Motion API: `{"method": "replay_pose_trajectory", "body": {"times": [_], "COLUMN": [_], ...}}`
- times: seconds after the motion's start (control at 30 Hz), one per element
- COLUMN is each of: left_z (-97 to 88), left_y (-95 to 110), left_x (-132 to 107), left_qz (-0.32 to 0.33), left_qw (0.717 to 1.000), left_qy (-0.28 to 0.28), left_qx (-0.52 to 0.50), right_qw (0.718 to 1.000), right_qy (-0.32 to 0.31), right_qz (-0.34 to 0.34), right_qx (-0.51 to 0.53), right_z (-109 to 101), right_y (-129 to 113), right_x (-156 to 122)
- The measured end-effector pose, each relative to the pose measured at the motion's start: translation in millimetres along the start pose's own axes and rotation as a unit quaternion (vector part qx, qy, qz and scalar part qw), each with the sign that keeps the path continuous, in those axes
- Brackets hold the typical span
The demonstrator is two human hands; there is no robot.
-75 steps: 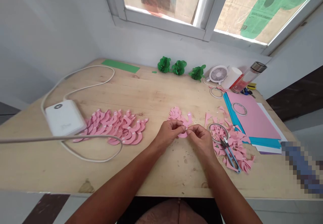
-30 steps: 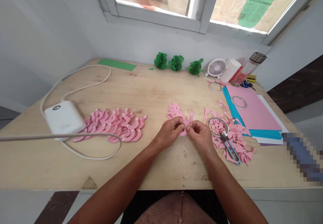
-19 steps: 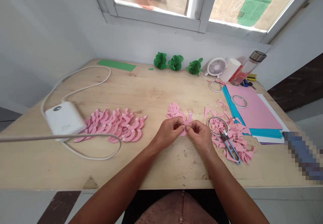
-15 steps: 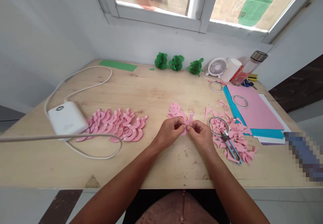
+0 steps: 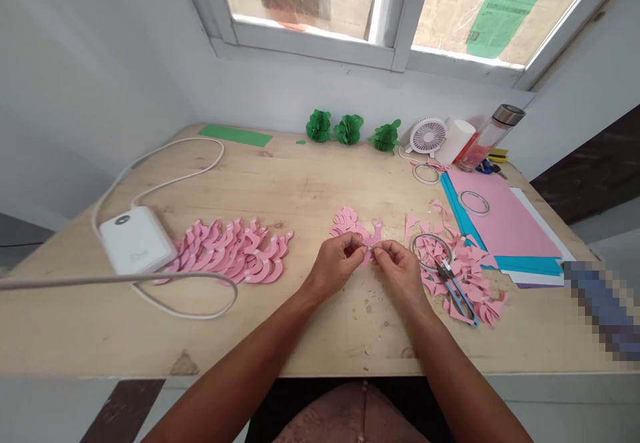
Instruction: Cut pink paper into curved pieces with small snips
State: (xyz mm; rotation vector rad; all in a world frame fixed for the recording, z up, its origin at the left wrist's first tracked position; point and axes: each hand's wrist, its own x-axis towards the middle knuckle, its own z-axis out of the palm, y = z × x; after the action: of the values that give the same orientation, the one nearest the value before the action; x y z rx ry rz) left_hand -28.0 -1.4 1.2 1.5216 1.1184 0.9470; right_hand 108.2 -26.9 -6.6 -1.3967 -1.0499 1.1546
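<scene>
My left hand (image 5: 340,260) and my right hand (image 5: 399,266) meet fingertip to fingertip over the table, both pinching a curved pink paper cutout (image 5: 376,231). A small whitish spot shows on the paper between the fingers; what it is I cannot make out. Just beyond my left hand lies a small group of pink paper cutouts (image 5: 346,218), partly covered by the fingers. To the right of my right hand is a heap of pink paper scraps (image 5: 483,280), with thread snips (image 5: 457,293) and a roll of narrow tape (image 5: 414,251) resting on it.
Curved pink pieces (image 5: 233,250) lie in rows at left beside a white power bank (image 5: 137,240) and its cable (image 5: 213,276). Green paper figures (image 5: 349,130) line the wall. A fan (image 5: 429,136), a glass bottle (image 5: 493,138) and coloured sheets (image 5: 515,223) occupy the right.
The view has shifted slightly. Both hands keep their pinch on the pink paper cutout, and the whitish spot between the fingertips shows a little more clearly.
</scene>
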Motion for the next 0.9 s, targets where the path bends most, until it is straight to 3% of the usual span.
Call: {"method": "replay_pose_trajectory", "body": {"times": [0.27,0.47,0.67,0.9], "left_z": [0.8,2.3,1.7,2.5], "left_y": [-4.9,-6.3,-1.7,0.4], "left_x": [3.3,2.2,0.8,0.6], "left_qz": [-0.026,-0.028,-0.070,-0.102], "left_qw": [0.996,0.993,0.990,0.975], "left_qy": [-0.006,-0.032,-0.065,-0.103], "left_qx": [-0.082,-0.109,-0.106,-0.167], "right_qw": [1.000,1.000,0.999,1.000], "right_qy": [-0.007,-0.021,0.011,0.003], "right_qz": [-0.019,-0.001,-0.029,-0.020], "right_qx": [-0.002,-0.003,-0.007,0.016], "right_z": [-1.9,-2.5,-4.4,-6.5], "right_y": [-3.0,1.4,1.1,3.2], "right_x": [-0.8,0.4,0.3,1.9]}}
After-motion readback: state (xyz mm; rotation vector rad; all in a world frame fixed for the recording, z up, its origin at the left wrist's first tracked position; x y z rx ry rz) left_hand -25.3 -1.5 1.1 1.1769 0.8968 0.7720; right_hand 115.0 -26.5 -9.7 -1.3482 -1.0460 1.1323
